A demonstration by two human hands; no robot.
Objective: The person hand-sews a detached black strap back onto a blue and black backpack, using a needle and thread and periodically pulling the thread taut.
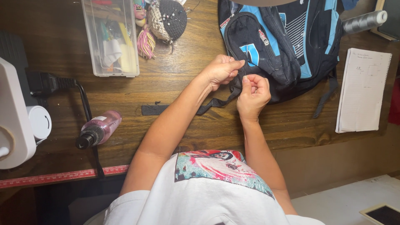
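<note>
A black and blue backpack [287, 37] lies on the wooden table [175, 83]. Its black strap [175, 109] trails left across the wood. My left hand [221, 70] pinches the backpack's lower edge where the strap joins. My right hand [252, 93] is closed just beside it, pinching a thin needle or thread that rises between the two hands. Both hands nearly touch at the backpack's edge.
A clear plastic box [110, 37] of sewing bits and a round pincushion [167, 18] stand at the back. A pink spray bottle [99, 129], a black cable [83, 100] and a white machine [12, 116] are left. A notepad [363, 89] and grey thread spool [364, 21] lie right.
</note>
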